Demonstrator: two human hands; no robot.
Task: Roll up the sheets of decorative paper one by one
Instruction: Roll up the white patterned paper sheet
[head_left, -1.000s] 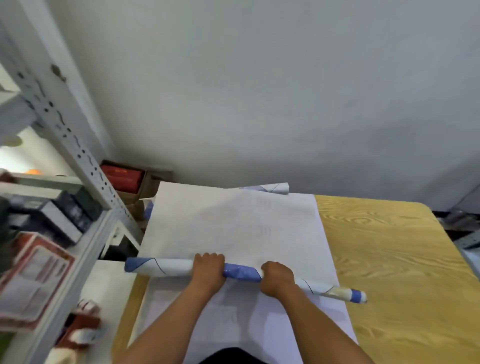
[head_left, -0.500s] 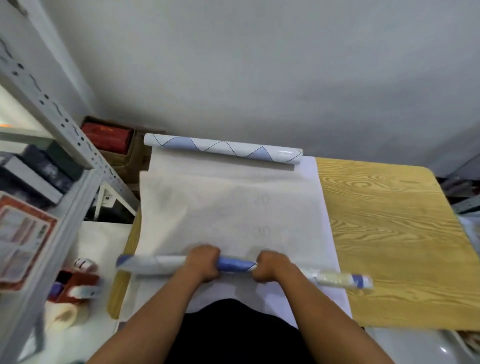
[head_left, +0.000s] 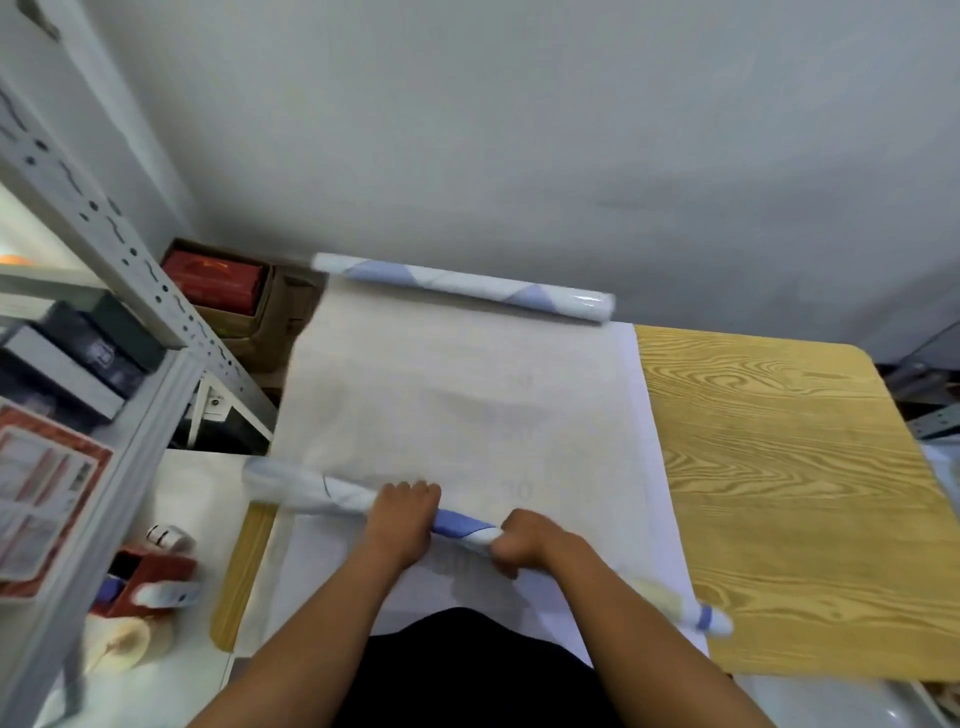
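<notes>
Here, both hands sit on the near roll of white paper with blue triangles and thin dark lines (head_left: 322, 491), which lies crosswise on the flat white sheet of decorative paper (head_left: 447, 405) spread over the wooden table with a yellow grain pattern (head_left: 779, 467). The left hand (head_left: 402, 519) lies on top of the roll with its fingers curled over it, and the right hand (head_left: 524, 543) is closed round the roll just beside it, a short blue stretch showing between them. The roll runs at a slant, its left end past the sheet's left edge and its right end, blurred, near the sheet's right edge. At the far edge of the sheet rests a second rolled tube of white and blue patterned paper (head_left: 467, 286), close to the grey wall (head_left: 519, 130). To the left stands a grey metal shelving rack (head_left: 104, 249), with a red tape dispenser (head_left: 148, 582) on the white surface below it.
</notes>
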